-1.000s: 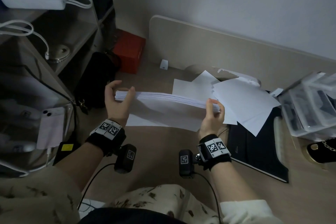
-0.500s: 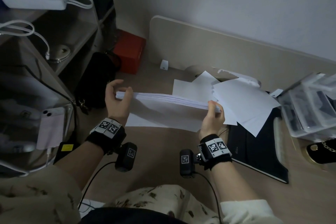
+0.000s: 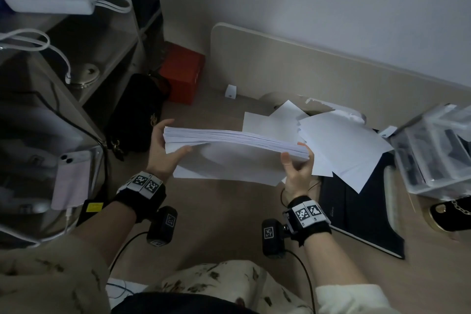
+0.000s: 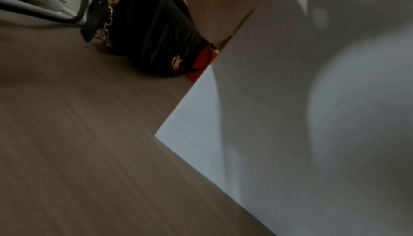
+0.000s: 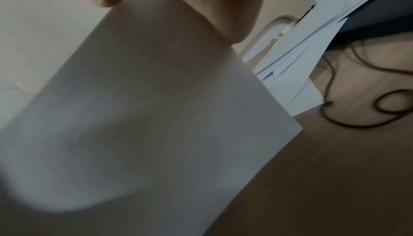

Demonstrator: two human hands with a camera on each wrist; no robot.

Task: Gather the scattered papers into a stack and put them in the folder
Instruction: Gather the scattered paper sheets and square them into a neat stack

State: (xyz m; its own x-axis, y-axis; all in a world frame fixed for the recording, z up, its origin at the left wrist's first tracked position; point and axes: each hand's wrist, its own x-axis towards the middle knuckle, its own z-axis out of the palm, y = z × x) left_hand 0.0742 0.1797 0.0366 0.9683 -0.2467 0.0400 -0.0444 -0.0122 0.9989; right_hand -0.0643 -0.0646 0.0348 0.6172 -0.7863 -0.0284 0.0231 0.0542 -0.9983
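Observation:
A thick stack of white paper (image 3: 234, 139) stands on its long edge above the wooden desk, held between both hands. My left hand (image 3: 165, 150) grips its left end, thumb under the near face. My right hand (image 3: 297, 164) grips the right end, fingers curled over the top corner. The stack's near face fills the left wrist view (image 4: 301, 116) and the right wrist view (image 5: 145, 116). Loose sheets (image 3: 341, 145) lie fanned out behind and to the right, partly over a black folder (image 3: 356, 211) that lies flat on the desk.
A black handbag (image 3: 137, 115) and a red box (image 3: 182, 74) sit at the back left beside a shelf unit (image 3: 84, 41). A clear plastic organiser (image 3: 438, 148) stands at the right. A thin black cord (image 5: 368, 109) loops on the desk near my right hand.
Both hands have shifted their hold on the stack: the left thumb now reaches further under the near face, and the right fingers sit lower on the corner. The stack stays in place.

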